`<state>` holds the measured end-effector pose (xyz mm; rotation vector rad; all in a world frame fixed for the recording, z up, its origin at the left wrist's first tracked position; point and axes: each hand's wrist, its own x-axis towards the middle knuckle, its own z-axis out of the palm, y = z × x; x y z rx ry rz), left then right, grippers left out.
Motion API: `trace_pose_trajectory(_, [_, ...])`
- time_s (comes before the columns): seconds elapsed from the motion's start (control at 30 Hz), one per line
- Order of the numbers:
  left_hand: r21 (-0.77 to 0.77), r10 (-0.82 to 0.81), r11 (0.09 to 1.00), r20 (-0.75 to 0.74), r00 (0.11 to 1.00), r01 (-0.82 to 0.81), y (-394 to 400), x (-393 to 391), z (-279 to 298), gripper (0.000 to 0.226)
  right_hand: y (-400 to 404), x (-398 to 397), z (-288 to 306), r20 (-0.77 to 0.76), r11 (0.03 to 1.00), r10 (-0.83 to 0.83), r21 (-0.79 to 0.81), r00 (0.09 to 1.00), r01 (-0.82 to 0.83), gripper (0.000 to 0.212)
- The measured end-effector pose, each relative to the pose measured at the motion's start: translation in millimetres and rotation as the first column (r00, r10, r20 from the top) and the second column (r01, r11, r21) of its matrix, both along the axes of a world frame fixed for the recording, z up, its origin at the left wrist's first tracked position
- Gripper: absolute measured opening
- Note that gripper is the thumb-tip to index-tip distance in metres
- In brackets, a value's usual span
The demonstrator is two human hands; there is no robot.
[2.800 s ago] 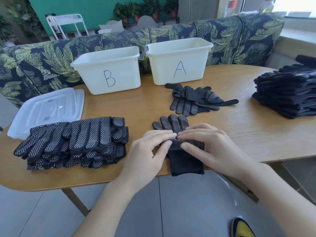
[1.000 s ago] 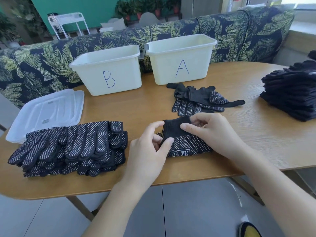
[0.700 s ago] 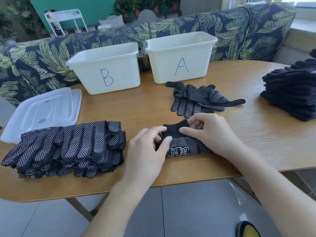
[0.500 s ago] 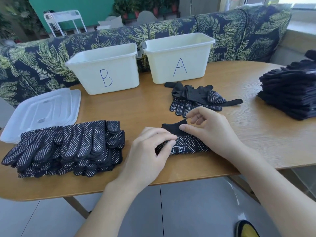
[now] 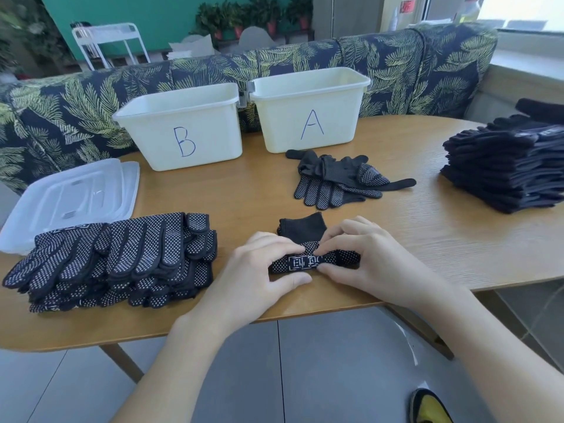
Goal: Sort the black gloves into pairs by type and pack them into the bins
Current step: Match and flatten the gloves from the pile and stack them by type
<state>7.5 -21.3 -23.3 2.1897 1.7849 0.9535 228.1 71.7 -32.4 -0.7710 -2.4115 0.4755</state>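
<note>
The folded glove bundle (image 5: 314, 262) sits near the front edge of the table (image 5: 457, 239), rolled tight with a white boxy logo facing up that I can't actually read. Its plain black cuff sticks out the back, pointing at the bins. Bin A (image 5: 308, 108) and bin B (image 5: 183, 129) have their letters hand-drawn in blue marker.

Compared to half a second ago, the bundle is rolled over more and squashed narrower, and the right hand (image 5: 375, 264) has dropped from the cuff down onto the roll.

The left hand (image 5: 259, 276) pinches the bundle's left end, fingers on top and thumb along the front side. The right hand does the same on the right end, so the roll is squeezed between both hands.

Dotted glove stack (image 5: 116, 257) is to the left, a loose glove pile (image 5: 338, 181) in front of bin A, a plain dark stack (image 5: 503, 172) far right, and clear lids (image 5: 70, 203) far left.
</note>
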Motion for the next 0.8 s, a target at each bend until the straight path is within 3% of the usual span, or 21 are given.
trace_pose_trajectory(0.13, [0.020, 0.016, 1.000, 0.027, 0.999, -0.017, -2, 3, 2, 0.041, -2, -5, 2, -0.096, 0.999, -0.013, -0.049, 0.995, 0.009, 0.007])
trace_pose_trajectory(0.27, [0.071, 0.038, 0.996, 0.192, 0.981, -0.052, -9, 11, 9, 0.028, -12, -3, 17, -0.245, 0.945, -0.058, -0.326, 0.968, -0.026, 0.008])
trace_pose_trajectory(0.37, [-0.012, 0.030, 1.000, 0.370, 0.929, -0.028, -17, 16, 19, 0.021, -22, -1, 29, -0.357, 0.868, -0.094, -0.486, 0.929, -0.099, 0.008])
trace_pose_trajectory(0.5, [-0.041, 0.012, 0.999, 0.555, 0.832, 0.013, -21, 22, 28, 0.021, -33, 0, 41, -0.451, 0.850, -0.136, -0.511, 0.882, -0.130, 0.008])
trace_pose_trajectory(0.6, [-0.041, 0.045, 0.999, 0.675, 0.736, -0.023, -23, 23, 29, 0.023, -37, 1, 45, -0.473, 0.825, -0.132, -0.540, 0.871, -0.167, 0.025])
trace_pose_trajectory(0.7, [-0.044, 0.066, 0.998, 0.737, 0.673, -0.050, -26, 22, 31, 0.027, -45, 3, 48, -0.538, 0.751, -0.086, -0.588, 0.838, -0.301, 0.038])
trace_pose_trajectory(0.8, [-0.027, 0.077, 0.996, 0.761, 0.644, -0.087, -32, 20, 32, 0.031, -53, -1, 47, -0.546, 0.742, -0.085, -0.593, 0.834, -0.312, 0.038])
